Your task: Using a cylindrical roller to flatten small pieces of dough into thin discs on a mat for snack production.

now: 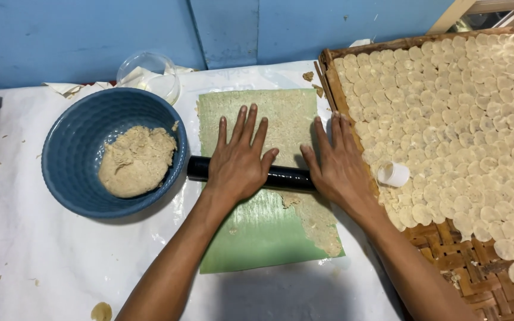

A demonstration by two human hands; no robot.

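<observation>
Palms flat, fingers spread: both hands press down on a black roller (pixel 281 176) that lies crosswise at mid-frame, neither hand curled around it. Left hand (pixel 239 159) covers the roller's left half, right hand (pixel 335 165) its right end, so only the left tip and a short middle stretch of the roller show. Under the roller lies a green sheet (pixel 257 232) with a thin layer of pale dough (pixel 284 116) spread on it, above the hands and along the sheet's lower right edge. The sheet rests on a white cloth (pixel 37 249) that covers the table.

Just left of the roller's tip sits a blue bowl (pixel 75 148) holding a lump of the same dough. A clear plastic cup (pixel 150 74) stands beyond the bowl, toward the upper left. On the right, touching the sheet's edge, a woven tray (pixel 447 249) is packed with small round pale discs (pixel 465 113); a small white ring cutter (pixel 394 174) lies on them beside the right hand.
</observation>
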